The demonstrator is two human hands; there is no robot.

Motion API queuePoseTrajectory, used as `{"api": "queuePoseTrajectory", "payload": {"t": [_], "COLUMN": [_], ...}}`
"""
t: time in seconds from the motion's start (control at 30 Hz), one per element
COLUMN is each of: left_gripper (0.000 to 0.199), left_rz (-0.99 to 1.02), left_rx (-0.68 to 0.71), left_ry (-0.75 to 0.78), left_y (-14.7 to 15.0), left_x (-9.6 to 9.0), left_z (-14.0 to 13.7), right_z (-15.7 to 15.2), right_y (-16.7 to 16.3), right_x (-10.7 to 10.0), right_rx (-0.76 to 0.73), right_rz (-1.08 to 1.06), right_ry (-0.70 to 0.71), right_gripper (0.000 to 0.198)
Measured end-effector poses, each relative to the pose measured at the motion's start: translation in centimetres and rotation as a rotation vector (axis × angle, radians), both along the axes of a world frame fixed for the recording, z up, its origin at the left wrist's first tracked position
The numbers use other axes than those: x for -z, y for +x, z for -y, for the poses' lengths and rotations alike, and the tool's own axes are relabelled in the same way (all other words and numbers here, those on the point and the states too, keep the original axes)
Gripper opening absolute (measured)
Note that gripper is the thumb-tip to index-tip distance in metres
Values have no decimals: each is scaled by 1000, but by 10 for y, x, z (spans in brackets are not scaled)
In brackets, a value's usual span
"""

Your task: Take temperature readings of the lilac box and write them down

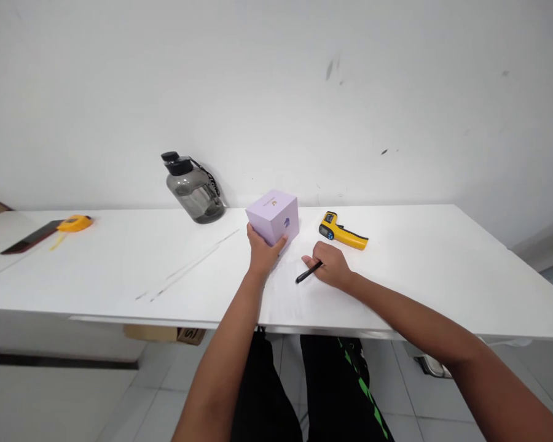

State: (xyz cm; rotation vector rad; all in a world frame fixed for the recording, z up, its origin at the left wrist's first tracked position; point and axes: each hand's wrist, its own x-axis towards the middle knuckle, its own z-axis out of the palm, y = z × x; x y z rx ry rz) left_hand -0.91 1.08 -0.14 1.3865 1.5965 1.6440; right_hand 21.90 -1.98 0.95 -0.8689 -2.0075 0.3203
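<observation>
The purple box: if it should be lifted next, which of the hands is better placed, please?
Probably the left hand: it grips the purple box, while the right hand holds a black pen and stands apart from the box.

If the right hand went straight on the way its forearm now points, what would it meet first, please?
Most likely the lilac box, close to where the left hand holds it, though the depth is hard to judge here.

And here's the white table (pixel 419 276), dark streaks (pixel 196 263) across its left half; far left, an orange tape measure (pixel 75 223) at the end of a dark flat strip (pixel 30 238); a grey bottle (pixel 196 190) along the back; right of centre, a yellow-and-black handheld thermometer (pixel 343 231) lying flat!
</observation>
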Motion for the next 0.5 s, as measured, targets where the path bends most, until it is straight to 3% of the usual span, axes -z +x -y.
{"api": "queuePoseTrajectory", "payload": {"t": [0.07,0.17,0.27,0.37,0.5], "left_gripper": [129,128,128,127,126], "left_rz": [-1,-5,-7,-14,-22], "left_rx": [-3,-13,-11,-2,-5], "left_ry": [0,5,14,12,11], "left_y": [0,0,0,-1,-1], "left_x": [-1,1,3,4,5], "left_z": [0,-1,-2,-2,-1], "right_z": [1,0,-3,-6,-3], "right_y": [-4,-5,-3,-2,-1], "right_x": [-3,-9,-13,-16,-21], "right_rx": [-33,-57,-23,-31,-62], "right_rz": [-133,-223,-222,-216,-201], "right_ry": [-129,-465,-724,-830,-817], "right_gripper": [65,70,49,30,21]}}
